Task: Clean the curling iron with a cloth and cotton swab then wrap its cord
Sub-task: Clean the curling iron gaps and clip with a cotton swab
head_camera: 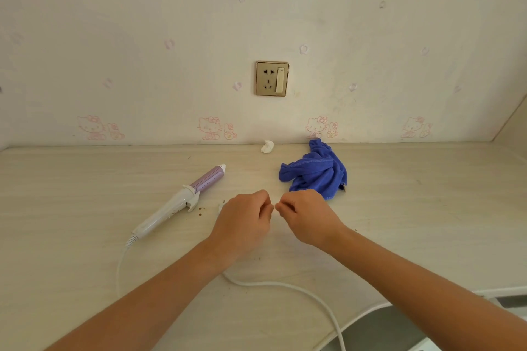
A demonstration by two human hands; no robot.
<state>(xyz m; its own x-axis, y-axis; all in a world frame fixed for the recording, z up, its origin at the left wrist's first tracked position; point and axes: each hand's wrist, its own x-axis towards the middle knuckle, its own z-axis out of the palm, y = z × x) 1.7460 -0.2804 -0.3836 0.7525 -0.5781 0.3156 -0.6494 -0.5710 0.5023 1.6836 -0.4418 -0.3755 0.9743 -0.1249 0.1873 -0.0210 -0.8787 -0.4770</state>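
The curling iron (182, 202) lies on the table to the left, its white handle toward me and its purple barrel pointing to the far right. Its white cord (285, 285) runs loose from the handle, passes under my arms and drops off the front edge. A crumpled blue cloth (313, 172) lies just beyond my right hand. My left hand (245, 219) and right hand (306, 216) meet at mid-table with curled fingers. Between their fingertips they pinch a thin white cotton swab (275, 206), almost all of it hidden.
A small white wad (267, 146) lies by the wall. Brown crumbs (201, 210) dot the table (85, 179) beside the iron's clamp. A wall socket (272, 78) sits above. The table's front edge (370, 308) curves away at lower right.
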